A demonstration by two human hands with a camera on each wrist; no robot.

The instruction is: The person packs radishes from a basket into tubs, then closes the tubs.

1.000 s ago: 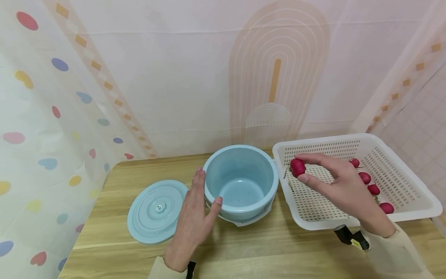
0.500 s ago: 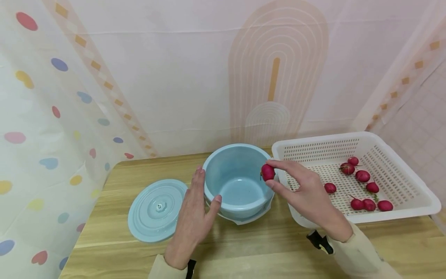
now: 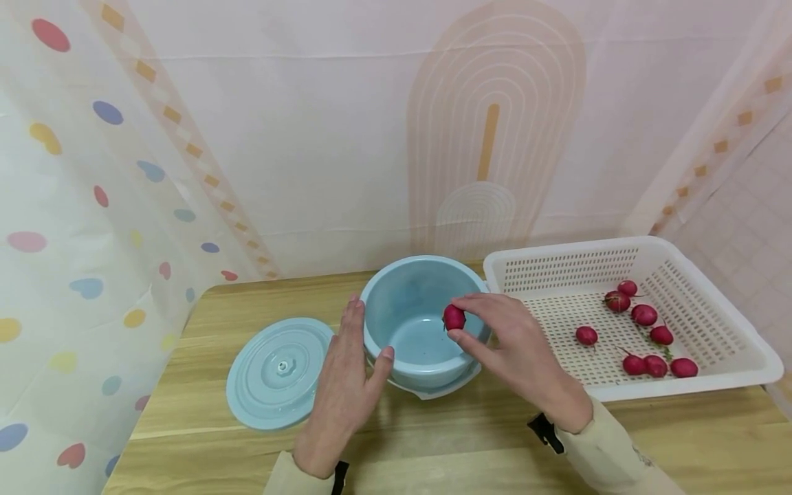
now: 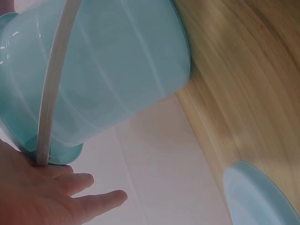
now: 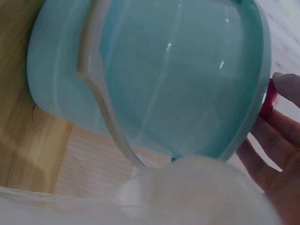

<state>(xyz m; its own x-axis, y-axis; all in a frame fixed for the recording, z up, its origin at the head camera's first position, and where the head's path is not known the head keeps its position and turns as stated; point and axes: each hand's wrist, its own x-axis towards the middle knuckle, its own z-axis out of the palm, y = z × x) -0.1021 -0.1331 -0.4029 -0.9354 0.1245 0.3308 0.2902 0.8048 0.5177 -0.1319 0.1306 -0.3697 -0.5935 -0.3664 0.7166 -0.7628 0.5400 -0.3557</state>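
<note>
A light blue bucket [image 3: 427, 368] with a white handle [image 4: 55, 70] stands upright in the middle of the table. My right hand [image 3: 516, 344] pinches a red radish [image 3: 454, 317] between thumb and fingers over the bucket's mouth. In the right wrist view the radish [image 5: 270, 97] shows just past the rim. My left hand [image 3: 346, 385] lies along the bucket's left side with fingers straight, at the rim. In the left wrist view its fingers [image 4: 101, 206] extend beside the handle's end. The bucket's visible floor holds nothing.
A blue round lid [image 3: 281, 375] lies on the wooden table [image 3: 421, 447] left of the bucket. At the right, close to the bucket, stands a white perforated basket [image 3: 566, 256] holding several radishes [image 3: 645, 315]. A patterned curtain [image 3: 322, 137] hangs behind.
My right hand has carried the radish leftward from over the basket to over the bucket. The left hand has stayed at the bucket's side.
</note>
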